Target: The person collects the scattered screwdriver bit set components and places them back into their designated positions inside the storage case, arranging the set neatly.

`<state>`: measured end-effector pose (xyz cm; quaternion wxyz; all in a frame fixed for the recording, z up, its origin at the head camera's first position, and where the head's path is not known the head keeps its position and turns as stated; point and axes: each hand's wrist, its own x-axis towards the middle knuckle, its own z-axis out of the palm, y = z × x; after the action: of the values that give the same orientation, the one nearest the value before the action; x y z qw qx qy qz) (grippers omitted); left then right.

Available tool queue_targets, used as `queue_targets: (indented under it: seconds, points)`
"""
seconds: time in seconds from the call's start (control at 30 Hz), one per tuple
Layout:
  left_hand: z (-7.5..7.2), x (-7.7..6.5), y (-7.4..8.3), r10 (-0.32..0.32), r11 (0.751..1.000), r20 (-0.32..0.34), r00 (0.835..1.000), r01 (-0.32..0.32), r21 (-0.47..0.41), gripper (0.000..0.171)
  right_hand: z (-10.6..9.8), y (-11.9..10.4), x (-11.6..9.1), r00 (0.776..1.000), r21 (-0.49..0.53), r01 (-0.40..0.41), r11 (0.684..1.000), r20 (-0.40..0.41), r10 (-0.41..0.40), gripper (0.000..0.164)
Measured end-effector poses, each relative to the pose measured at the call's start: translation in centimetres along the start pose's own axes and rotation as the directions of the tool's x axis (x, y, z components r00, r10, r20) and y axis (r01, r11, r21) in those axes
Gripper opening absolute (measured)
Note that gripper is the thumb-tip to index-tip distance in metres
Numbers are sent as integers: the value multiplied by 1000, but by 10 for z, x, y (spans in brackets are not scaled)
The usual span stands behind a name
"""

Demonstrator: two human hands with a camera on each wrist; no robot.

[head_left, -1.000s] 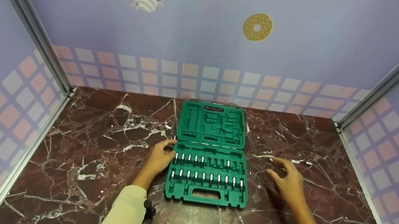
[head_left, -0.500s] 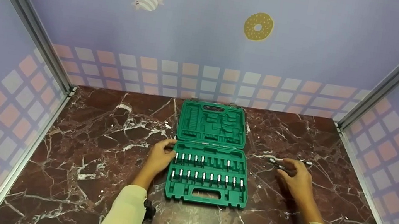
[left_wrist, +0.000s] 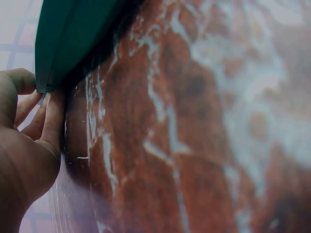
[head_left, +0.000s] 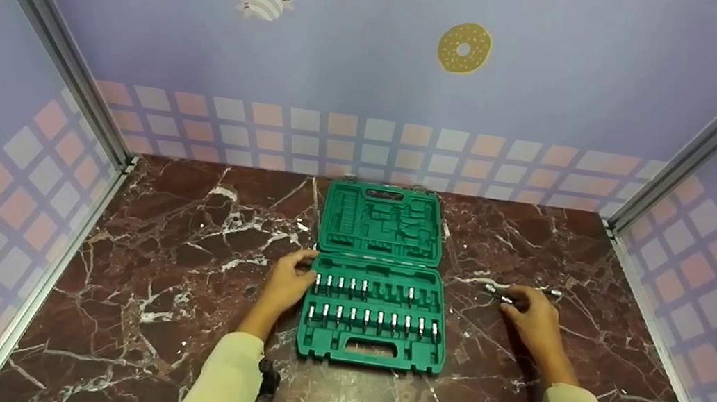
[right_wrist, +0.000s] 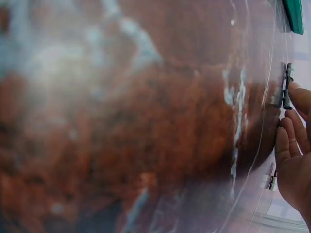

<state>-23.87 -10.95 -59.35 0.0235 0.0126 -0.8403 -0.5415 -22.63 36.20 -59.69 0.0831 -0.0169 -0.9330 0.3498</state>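
Note:
A green bit-socket case (head_left: 370, 352) lies unfolded on the table, with two rows of silver-and-dark bit sockets in its near half. My left hand (head_left: 289, 280) rests at the case's left edge near the hinge. The left wrist view shows thumb and fairly straight fingers touching the case (left_wrist: 73, 39) at its corner. Right of the case, my right hand (head_left: 535, 324) pinches a bit socket (head_left: 506, 300) between thumb and index finger. Another bit socket (head_left: 491, 288) lies just left of it. Beyond the right hand's knuckles lies one more bit socket (head_left: 554, 293).
The case's lid (head_left: 383, 222) lies back toward the patterned wall (head_left: 376, 77). Dark red marble tabletop (head_left: 154, 355) with white veins surrounds the case. Side walls with metal frame rails (head_left: 684, 127) close in left and right.
My right hand has shifted right from the left loose bit socket. Its thumb and index finger have closed in on the socket beside it. My left hand stays at the case.

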Motion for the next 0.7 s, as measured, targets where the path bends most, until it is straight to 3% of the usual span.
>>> queue_targets:
  seconds: [0.13, 0.37, 0.7]
  points:
    - [1, 0, -1, 24, 1000, -2, 1000, -24, -9, 38, 2, -1, 2, 1000, -12, -9, 1000, 2, 9, 29]
    - [0, 0, 1, -3, 1000, 6, 1000, 3, 17, 39, 6, 0, 3, 1000, -42, -20, 999, 9, 20, 21]
    - [0, -1, 0, 7, 1000, 10, 1000, -7, 18, 39, 7, 1, 2, 1000, -40, 5, 999, -13, -6, 13]
